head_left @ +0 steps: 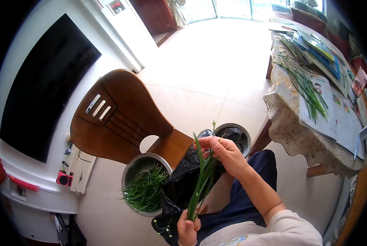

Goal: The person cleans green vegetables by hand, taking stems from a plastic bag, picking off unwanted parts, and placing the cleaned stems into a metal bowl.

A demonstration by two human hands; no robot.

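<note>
Green stems: I saw the bunch of green stems point(196, 197) between the two hands, in front of the body. It stood up on a slant, its long way running from the low hand up and a little to the right, to the high hand.
Left hand: The left hand point(187, 229) was wrapped tight around the bottom end, close to the body, so it was the nearer hand to that end.
Right hand: The right hand point(230, 158) was at the top end, bent at the wrist, with its fingers curled over. I couldn't quite tell if the fingertips pinched a stem or just touched it.
Right arm: The right forearm point(261, 190) reached up and to the left from the sleeve point(292, 225).
Hands: They were apart, one low and one high, with the bunch joining them.
Black bag: The black bag point(176, 186) lay open just left of the bunch.
Bowl: The metal bowl point(140, 164) sat left of the bag, with cut greens point(146, 192) in it.
Table: More long stems point(308, 92) lay on the table at the far right.
</note>
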